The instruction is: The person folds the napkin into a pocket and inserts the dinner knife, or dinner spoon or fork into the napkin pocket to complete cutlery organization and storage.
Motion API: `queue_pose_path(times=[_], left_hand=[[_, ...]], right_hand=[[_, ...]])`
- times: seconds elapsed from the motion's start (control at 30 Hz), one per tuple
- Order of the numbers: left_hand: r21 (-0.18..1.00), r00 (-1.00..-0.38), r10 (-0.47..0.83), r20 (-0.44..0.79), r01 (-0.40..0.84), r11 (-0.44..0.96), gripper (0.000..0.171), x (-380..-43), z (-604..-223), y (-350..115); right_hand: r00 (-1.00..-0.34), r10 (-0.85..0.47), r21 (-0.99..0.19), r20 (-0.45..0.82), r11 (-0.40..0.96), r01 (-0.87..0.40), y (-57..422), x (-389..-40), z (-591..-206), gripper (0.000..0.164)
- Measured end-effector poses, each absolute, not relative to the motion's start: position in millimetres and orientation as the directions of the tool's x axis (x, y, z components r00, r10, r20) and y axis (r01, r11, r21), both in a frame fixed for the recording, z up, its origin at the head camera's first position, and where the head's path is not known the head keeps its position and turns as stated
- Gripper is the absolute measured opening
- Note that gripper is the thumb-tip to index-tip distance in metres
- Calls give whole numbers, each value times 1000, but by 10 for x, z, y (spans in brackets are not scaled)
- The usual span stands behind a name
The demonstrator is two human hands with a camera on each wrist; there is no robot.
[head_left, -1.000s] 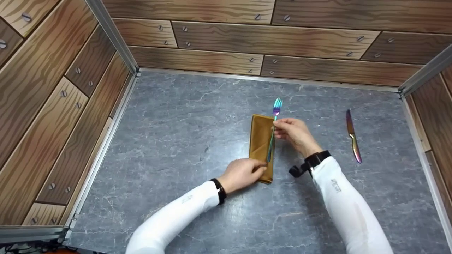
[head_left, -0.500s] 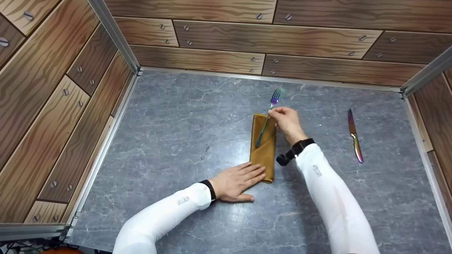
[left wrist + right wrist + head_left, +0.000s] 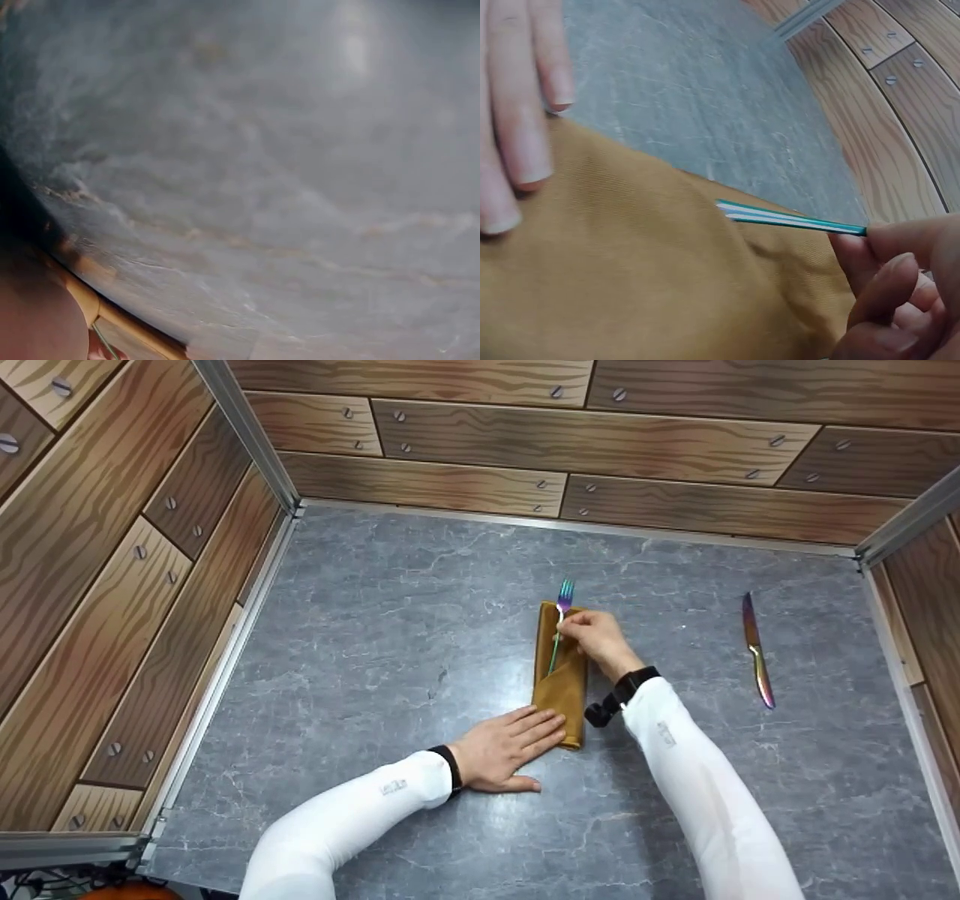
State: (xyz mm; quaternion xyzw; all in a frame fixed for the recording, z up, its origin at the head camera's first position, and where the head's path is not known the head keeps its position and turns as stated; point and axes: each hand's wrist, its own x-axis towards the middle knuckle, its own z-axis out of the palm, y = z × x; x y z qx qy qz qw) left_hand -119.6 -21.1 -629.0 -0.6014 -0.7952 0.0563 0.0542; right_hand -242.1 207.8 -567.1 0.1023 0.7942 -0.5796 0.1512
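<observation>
A folded mustard-brown napkin lies lengthwise on the table, with a diagonal fold across its front. My left hand rests flat on its near end, fingers straight and spread. Between thumb and fingers, my right hand pinches an iridescent fork by its handle, tines pointing away from me. The handle's lower end is hidden under the diagonal fold, as the right wrist view shows where the handle enters the cloth. In the left wrist view only a bit of the napkin shows at the bottom corner.
An iridescent knife lies on the grey marbled table to the right, blade pointing away. Wood-patterned panels wall the back and both sides, with metal strips along the table's edges.
My left hand has flattened onto the napkin's near end. The fork moved left over the napkin, then back toward me, its handle end slipping under the diagonal fold.
</observation>
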Motion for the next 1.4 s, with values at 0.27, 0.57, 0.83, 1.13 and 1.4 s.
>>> queue_pose_path(times=[0.27,0.57,0.83,1.13,1.4], left_hand=[[-171,-269,962,53,946,274,88,-1188,-6308,-212],[-148,-272,961,39,950,275,87,-1188,-6321,-227],[-161,-265,964,34,950,266,87,-1198,-6311,-230],[-116,-274,962,13,955,274,87,-1209,-6293,-209],[-103,-280,960,-3,955,278,87,-1204,-6292,-214]], right_hand=[[-886,-79,-840,-457,365,401,2036,-2259,-5731,20],[-855,-172,-838,-489,366,405,2057,-2163,-5804,20],[-846,-171,-832,-505,358,424,2114,-2161,-5855,16],[-941,-32,-713,-336,662,231,2032,-2169,-5811,15],[-949,-11,-626,-316,754,199,2010,-2174,-5780,20]])
